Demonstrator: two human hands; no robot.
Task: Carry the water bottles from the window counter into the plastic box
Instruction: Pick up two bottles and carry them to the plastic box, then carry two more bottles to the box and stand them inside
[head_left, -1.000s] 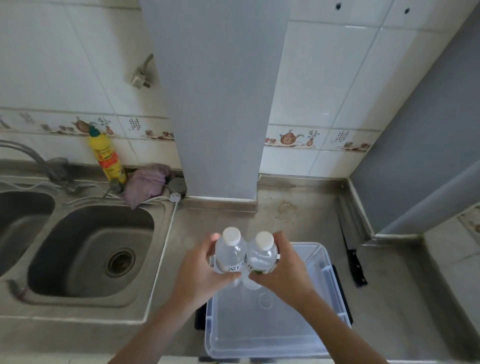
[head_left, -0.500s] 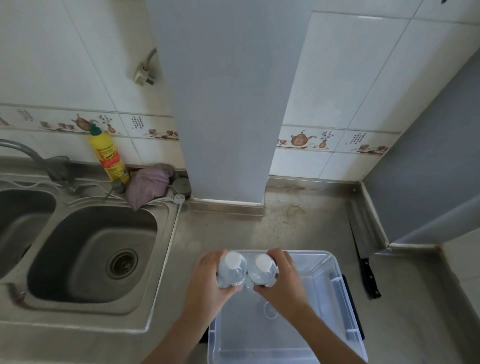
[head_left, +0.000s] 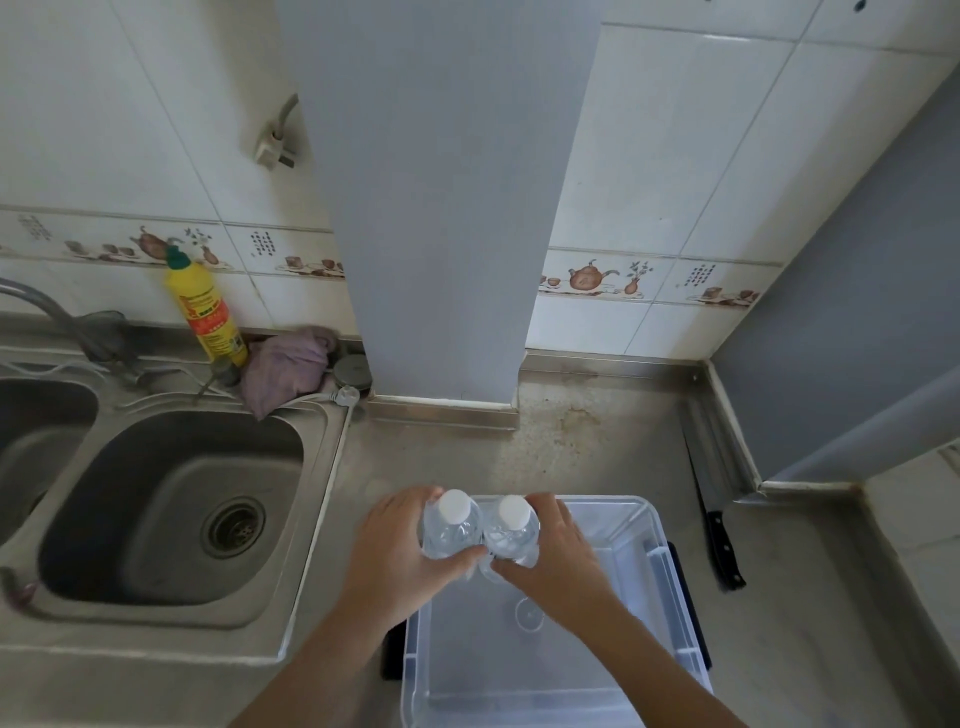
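My left hand grasps one bottle and my right hand grasps the other, fingers curled round each. The two stand upright, side by side and touching, at the far left corner of the clear box. The box sits on the surface, right of the sink, with a knife further right.

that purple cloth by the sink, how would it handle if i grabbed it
The purple cloth lies crumpled in soft folds against the wall, so it would probably sag and drape, not keep its shape. It looks thin, so likely light. It sits beside the yellow bottle, so a careless pull might nudge that.
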